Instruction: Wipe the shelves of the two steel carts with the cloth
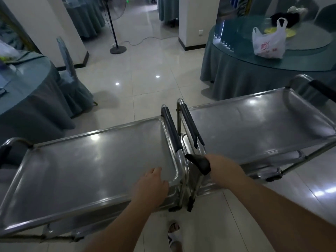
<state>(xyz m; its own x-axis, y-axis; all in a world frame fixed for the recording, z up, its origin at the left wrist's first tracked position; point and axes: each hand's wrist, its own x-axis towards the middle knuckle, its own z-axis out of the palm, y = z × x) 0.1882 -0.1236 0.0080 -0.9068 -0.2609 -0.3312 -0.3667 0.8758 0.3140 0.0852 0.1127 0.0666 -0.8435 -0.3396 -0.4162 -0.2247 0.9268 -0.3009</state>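
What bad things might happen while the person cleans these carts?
The two carts stand handle to handle with a thin gap, so the right hand holding the cloth there might get pinched. The carts look wheeled, so the left hand pressing one edge might roll it away.

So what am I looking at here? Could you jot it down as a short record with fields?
setting: dining hall with tiled floor and cloth-draped round tables
left cart: steel, top shelf bare
right cart: steel, top shelf bare, standing handle to handle with the left one
left hand: resting on the near right corner of the left cart, empty
right hand: holding a dark cloth by the gap between the carts
background: plastic bag on the right table, standing fan
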